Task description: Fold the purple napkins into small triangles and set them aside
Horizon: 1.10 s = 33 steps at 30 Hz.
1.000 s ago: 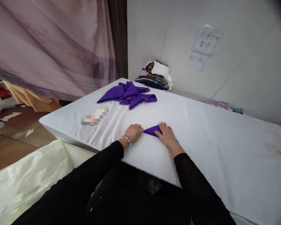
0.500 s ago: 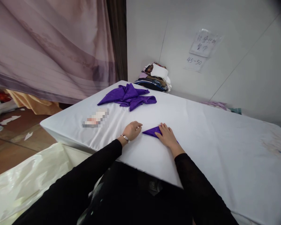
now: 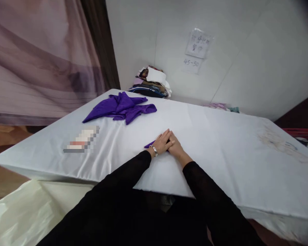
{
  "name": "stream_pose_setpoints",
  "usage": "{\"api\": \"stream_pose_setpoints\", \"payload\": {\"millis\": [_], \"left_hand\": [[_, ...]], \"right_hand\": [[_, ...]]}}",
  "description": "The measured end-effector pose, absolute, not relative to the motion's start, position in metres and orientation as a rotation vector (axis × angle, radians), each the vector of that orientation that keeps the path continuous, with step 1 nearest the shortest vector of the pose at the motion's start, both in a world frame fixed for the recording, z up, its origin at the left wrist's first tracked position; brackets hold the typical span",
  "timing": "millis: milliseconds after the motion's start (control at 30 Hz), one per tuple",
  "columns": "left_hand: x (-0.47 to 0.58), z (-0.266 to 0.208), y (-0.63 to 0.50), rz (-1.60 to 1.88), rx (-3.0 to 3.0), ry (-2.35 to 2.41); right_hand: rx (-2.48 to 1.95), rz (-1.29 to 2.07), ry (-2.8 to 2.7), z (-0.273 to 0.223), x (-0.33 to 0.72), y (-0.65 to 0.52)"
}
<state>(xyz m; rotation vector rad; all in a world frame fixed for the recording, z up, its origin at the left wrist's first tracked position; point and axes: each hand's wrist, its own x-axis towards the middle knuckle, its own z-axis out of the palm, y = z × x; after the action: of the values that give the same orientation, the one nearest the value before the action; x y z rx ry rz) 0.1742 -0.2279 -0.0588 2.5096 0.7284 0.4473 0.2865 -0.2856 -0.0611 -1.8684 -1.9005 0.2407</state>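
Note:
A folded purple cloth (image 3: 149,145) lies on the white-covered table, mostly hidden under my hands, with just its pointed left tip showing. My left hand (image 3: 162,141), with a silver bracelet at the wrist, rests flat over it, fingers stretched out. Beside and partly beneath those fingers is my right hand (image 3: 176,147), also flat on the cloth. The two hands touch and overlap at the fingertips. Farther back at the left, more purple cloth (image 3: 120,106) sits in a loose, crumpled heap.
A blurred flat rectangular object (image 3: 80,140) lies on the table (image 3: 207,164) at the left. Folded clothes (image 3: 151,82) are stacked at the back by the wall. Paper signs (image 3: 197,46) hang there. A cream plastic-lined container (image 3: 28,208) stands below the table's left front edge.
My left hand has moved right, from beside the cloth's tip onto the cloth, meeting my right hand. The view has turned to the right.

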Motion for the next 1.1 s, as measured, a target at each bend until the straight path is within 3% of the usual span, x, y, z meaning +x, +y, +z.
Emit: {"api": "stream_pose_setpoints", "payload": {"millis": [167,367,733,1100], "left_hand": [[0.180,-0.062,-0.226,0.311,2.624,0.754],[0.185,-0.063,-0.228,0.202,2.799,0.754],[0.185,-0.066,-0.225,0.202,2.798,0.769],[0.185,-0.060,-0.227,0.093,2.824,0.808]], "right_hand": [[-1.686,0.497,-1.373,-0.063,0.317,-0.295],[-1.703,0.499,-1.050,-0.067,0.364,-0.351],[-2.003,0.208,-1.570,-0.059,0.342,-0.388],[-2.103,-0.141,-1.728,-0.065,0.333,-0.381]]}}
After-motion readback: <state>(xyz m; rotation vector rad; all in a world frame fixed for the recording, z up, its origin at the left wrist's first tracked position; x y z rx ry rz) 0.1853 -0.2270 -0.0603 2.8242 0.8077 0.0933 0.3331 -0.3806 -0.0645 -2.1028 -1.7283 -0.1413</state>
